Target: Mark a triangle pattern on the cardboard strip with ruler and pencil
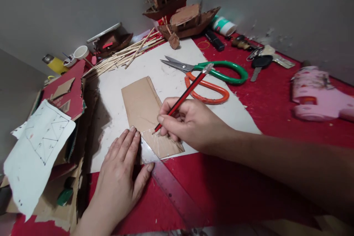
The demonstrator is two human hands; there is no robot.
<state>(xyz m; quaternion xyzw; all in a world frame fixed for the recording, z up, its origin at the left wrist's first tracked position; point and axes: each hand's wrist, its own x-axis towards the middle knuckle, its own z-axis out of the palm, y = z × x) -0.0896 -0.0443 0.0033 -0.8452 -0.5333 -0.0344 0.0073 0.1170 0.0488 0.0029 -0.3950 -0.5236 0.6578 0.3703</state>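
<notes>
My right hand [185,121] is closed round a red and black pencil [184,97], its tip on the lower part of a brown cardboard piece [141,103]. My left hand [123,158] presses on a clear ruler [168,184], fingers together near its upper end and thumb apart on its edge. The ruler slants down to the right from the cardboard over the red cloth. Under the cardboard lies a white sheet [107,92]. Scissors [188,67] with one green and one orange handle rest just above my right hand, blades pointing left.
Thin wooden sticks [118,59] and brown cardboard boats [190,20] stand along the back. Keys [261,61] and a pink glue gun [318,96] lie at right. At left, a paper with a drawn pattern [41,147] rests on stacked cardboard. A red cup [81,52] stands behind.
</notes>
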